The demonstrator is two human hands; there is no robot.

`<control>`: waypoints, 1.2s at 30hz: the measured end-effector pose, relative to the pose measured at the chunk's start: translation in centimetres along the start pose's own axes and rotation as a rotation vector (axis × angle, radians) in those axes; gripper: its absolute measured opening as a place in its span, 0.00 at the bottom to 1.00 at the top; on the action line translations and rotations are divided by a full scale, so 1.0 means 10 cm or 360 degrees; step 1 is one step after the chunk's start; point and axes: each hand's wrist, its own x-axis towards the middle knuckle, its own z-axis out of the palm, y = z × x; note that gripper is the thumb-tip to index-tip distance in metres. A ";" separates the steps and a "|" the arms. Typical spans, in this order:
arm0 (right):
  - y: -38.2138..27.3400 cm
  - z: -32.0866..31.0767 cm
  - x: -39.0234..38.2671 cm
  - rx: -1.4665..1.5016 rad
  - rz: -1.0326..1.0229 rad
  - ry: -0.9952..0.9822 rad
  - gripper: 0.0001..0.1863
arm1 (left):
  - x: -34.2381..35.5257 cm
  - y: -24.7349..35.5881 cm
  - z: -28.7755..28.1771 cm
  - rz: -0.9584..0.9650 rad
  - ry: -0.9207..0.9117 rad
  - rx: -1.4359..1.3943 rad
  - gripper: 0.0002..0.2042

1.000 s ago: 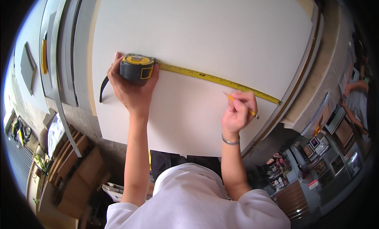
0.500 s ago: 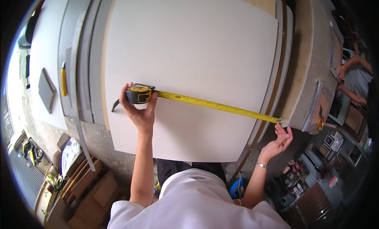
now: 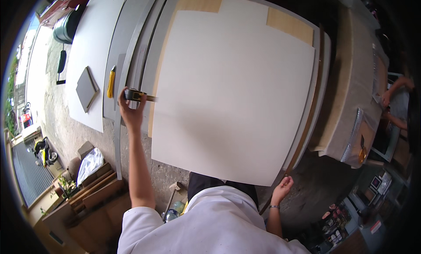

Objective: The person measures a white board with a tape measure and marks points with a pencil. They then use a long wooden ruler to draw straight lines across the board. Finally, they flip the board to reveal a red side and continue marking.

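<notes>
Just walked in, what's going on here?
A person in a white shirt holds a tape measure in the left hand, by the left edge of a large white sheet; only a short piece of blade shows. The right hand is off the sheet's lower right corner, fingers curled; I can't tell whether it holds anything. A yellow utility knife lies left of the tape measure.

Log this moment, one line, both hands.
Left hand: holding tape measure | blade: short stretch showing | right hand: beside white board, near right corner, contents unclear
</notes>
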 end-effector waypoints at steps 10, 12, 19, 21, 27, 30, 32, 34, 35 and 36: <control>0.45 -0.07 0.21 0.0202 -0.0148 -0.0234 0.22 | 0.45 -0.17 0.22 0.0527 -0.0122 0.0948 0.42; 0.40 -0.17 0.26 0.0173 -0.0046 0.0150 0.22 | 0.02 -0.04 0.30 0.0273 -0.0339 0.0733 0.44; -0.08 -0.64 -0.60 -0.0105 -0.0176 0.0381 0.20 | -0.69 0.25 0.63 -0.0054 -0.0665 0.0718 0.49; -0.26 -0.58 -1.15 -0.0052 -0.0159 0.0431 0.19 | -0.56 0.27 0.68 -0.0342 -0.0615 0.0606 0.50; -0.64 -0.32 -2.42 0.0182 0.0122 0.0394 0.17 | -0.13 0.25 0.83 -0.0879 -0.0661 0.0659 0.50; -0.70 -0.20 -2.63 0.0228 0.0134 0.0416 0.17 | -0.08 0.19 0.85 -0.0916 -0.0668 0.0708 0.52; -0.73 -0.13 -2.65 0.0212 0.0074 0.0408 0.17 | -0.09 0.17 0.86 -0.0904 -0.0720 0.0704 0.52; -0.76 -0.06 -2.62 0.0129 0.0041 0.0356 0.18 | -0.10 0.20 0.87 -0.0926 -0.0728 0.0733 0.51; -0.78 -0.02 -2.58 0.0197 0.0007 0.0335 0.18 | -0.11 0.21 0.88 -0.0984 -0.0764 0.0768 0.51; -0.80 0.01 -2.54 0.0241 0.0017 0.0301 0.19 | -0.12 0.23 0.87 -0.0901 -0.0772 0.0698 0.50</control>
